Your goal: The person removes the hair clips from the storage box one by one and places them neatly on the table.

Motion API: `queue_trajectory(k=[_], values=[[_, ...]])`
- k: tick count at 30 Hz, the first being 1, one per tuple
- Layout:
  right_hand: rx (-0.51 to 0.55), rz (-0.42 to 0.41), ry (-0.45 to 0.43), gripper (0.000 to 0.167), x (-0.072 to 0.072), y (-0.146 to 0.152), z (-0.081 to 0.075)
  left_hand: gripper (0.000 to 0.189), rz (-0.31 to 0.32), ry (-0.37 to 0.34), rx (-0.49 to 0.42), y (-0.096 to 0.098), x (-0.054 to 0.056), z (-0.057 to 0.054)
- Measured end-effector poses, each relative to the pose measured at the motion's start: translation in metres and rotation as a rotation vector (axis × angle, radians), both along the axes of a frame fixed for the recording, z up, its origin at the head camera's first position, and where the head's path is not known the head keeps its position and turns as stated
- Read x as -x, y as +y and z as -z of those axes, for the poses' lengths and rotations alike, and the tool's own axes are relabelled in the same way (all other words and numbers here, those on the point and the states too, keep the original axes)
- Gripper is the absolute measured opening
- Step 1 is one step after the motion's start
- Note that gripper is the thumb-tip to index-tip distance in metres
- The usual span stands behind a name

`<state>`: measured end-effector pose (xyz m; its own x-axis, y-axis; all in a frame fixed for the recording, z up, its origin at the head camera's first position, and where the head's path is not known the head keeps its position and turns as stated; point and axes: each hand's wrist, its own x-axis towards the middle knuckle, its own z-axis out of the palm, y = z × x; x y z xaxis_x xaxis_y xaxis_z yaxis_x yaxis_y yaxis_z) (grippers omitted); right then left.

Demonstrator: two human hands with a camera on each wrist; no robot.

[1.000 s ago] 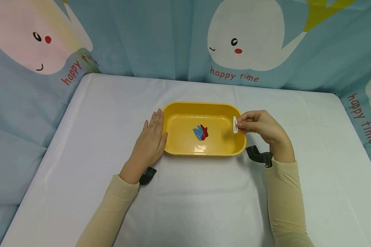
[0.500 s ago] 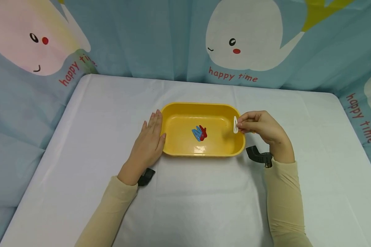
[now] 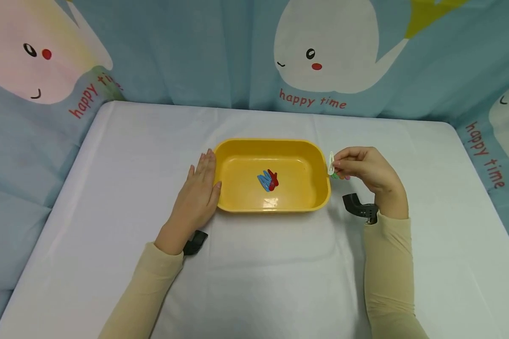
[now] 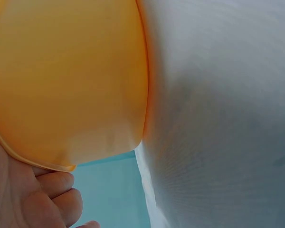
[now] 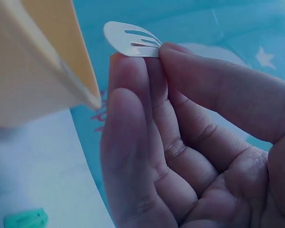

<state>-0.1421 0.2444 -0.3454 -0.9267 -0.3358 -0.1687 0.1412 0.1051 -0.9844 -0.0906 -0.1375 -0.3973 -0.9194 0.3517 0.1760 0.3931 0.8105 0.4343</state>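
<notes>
A yellow plastic basin [image 3: 254, 207] stands on the white-covered table. Blue hair clips [image 3: 264, 181] and red hair clips [image 3: 273, 179] lie together on its floor. My left hand [image 3: 195, 197] rests flat along the basin's left rim, its fingers straight. The thumb and fingertips of my right hand [image 3: 371, 172] pinch a white snap hair clip [image 5: 133, 40], held just at the outside of the basin's right rim. Beneath that hand, a green clip [image 5: 26, 218] lies on the table, with orange and pink bits beside it partly hidden.
White cloth [image 3: 280, 273] covers the table. A light-blue curtain [image 3: 203, 52] with whale prints hangs behind it and at both sides. Black camera mounts [image 3: 359, 207] sit at the wrists.
My right hand has carried the white hair clip rightward, from over the basin's right end to just outside its rim. My left hand stays at the rim. The head view has shifted slightly.
</notes>
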Motion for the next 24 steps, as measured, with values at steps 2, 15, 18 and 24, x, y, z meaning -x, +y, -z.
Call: queue_trajectory(k=[2, 15, 18, 24], values=[[0.019, 0.011, -0.011, 0.009, 0.000, 0.004, 0.000, 0.059, -0.002, 0.002, 0.000, 0.000, 0.000, 0.000], [0.017, 0.135, -0.043, 0.014, 0.002, 0.023, 0.006, 0.059, -0.002, 0.005, -0.009, 0.000, 0.000, 0.001], [-0.031, 0.190, -0.062, 0.015, 0.002, 0.027, 0.008, 0.059, -0.003, 0.010, -0.007, 0.000, 0.000, 0.001], [-0.009, 0.221, -0.105, 0.014, 0.002, 0.037, 0.012, 0.059, -0.003, 0.003, -0.004, 0.000, 0.000, 0.001]])
